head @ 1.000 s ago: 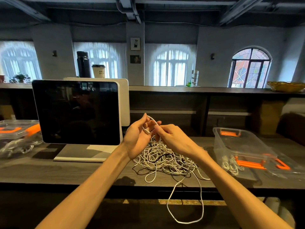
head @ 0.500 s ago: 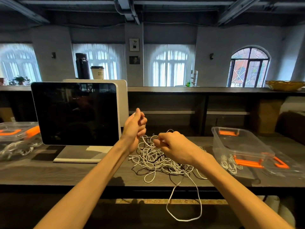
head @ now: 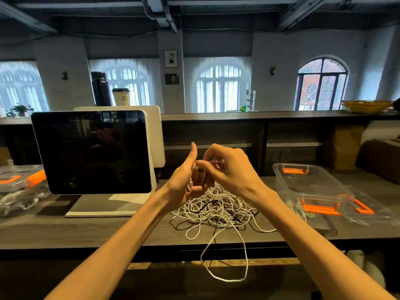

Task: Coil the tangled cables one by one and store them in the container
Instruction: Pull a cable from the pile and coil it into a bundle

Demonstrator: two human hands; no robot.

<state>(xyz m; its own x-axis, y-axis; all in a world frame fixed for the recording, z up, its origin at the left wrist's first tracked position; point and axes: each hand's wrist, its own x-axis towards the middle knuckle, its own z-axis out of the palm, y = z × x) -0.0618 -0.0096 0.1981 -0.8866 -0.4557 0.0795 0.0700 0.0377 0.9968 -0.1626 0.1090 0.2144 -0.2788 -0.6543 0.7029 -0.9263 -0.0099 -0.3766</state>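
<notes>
The left hand (head: 184, 182) was raised above the surface (head: 65, 230) with thumb up, its grip closed on a white cable (head: 225, 256) — the right hand (head: 229, 169) pinched the same cable beside it. The tangled cables (head: 214, 208) lay below; farther right stood the clear container (head: 307, 182) — a few coils inside.

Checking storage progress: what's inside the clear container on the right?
The clear container holds what looks like one small bundle of white cable at its near end; the rest looks empty. Its near wall and orange latch partly cover the bundle, so the count is uncertain.
</notes>
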